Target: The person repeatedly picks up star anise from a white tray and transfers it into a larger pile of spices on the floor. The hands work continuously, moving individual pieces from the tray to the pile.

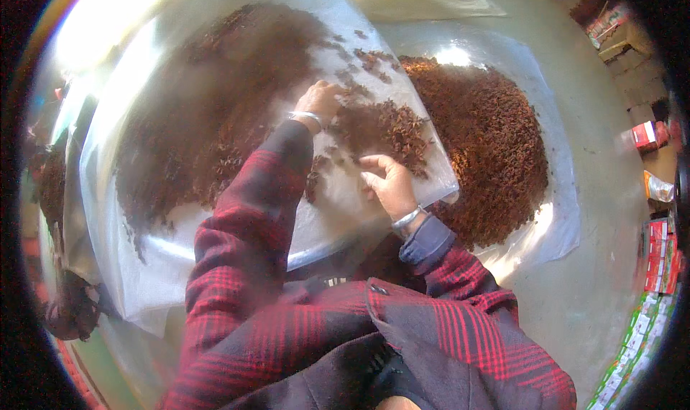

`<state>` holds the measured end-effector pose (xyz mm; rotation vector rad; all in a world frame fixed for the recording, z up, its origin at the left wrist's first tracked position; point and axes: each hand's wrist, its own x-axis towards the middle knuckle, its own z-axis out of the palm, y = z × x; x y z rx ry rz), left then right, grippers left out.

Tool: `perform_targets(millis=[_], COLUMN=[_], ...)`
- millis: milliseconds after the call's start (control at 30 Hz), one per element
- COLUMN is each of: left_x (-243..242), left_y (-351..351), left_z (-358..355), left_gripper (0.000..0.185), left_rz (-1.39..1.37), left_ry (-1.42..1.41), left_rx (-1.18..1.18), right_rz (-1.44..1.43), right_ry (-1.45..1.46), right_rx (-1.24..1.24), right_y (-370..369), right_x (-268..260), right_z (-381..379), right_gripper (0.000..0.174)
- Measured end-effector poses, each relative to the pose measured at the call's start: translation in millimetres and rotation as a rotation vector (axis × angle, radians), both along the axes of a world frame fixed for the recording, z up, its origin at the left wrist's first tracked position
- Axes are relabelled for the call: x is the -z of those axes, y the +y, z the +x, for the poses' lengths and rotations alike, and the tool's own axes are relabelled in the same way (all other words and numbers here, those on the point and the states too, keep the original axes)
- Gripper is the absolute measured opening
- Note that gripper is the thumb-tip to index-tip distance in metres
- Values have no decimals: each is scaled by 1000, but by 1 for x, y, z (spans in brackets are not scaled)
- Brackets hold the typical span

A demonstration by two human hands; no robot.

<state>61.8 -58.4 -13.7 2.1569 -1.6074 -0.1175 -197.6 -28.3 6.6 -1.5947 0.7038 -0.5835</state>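
Dried star anise pods lie in a loose cluster on a white sheeted surface before me. My left hand reaches over it, beside scattered pods, fingers curled downward. Its fingertips are blurred, so whether a pod is between them does not show. My right hand is just below the cluster, nearer my body. Its thumb and forefinger are apart, with nothing visible between them. A large, blurred heap of star anise covers the left part of the same surface. Both wrists wear a silver bangle.
Another star anise heap lies on a pale sheet on the floor, partly behind the surface's right corner. Red boxes and green-and-white packages line the right rim. A dark rounded object is at lower left.
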Motion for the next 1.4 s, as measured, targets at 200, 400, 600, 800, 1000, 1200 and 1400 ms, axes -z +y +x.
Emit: perform_targets(millis=[200, 400, 600, 800, 1000, 1200, 1400], left_x=[-14, -34, -45, -26, -18, -32, -24], left_y=[-6, 111, 176, 223, 259, 236, 185], left_z=[-5, -85, -122, -117, -57, -36, -43], left_gripper=[22, 9, 8, 10, 11, 13, 13], left_rz=[178, -258, -387, 123, 144, 13, 110], left_ry=[-546, 176, 361, 733, -207, 75, -256], left_rx=[235, 313, -5, 39, 70, -193, 122], right_rz=[318, 339, 395, 533, 105, 151, 74], right_ry=[-29, -234, -174, -325, -55, 48, 143], right_rx=[-1, -97, -207, -170, 108, -62, -86], right_y=[-9, 2, 49, 67, 11, 42, 58], right_x=[0, -2, -24, -40, -33, -8, -2], right_z=[-5, 21, 12, -2, 12, 23, 26], right_gripper=[22, 34, 20, 22, 27, 24, 20])
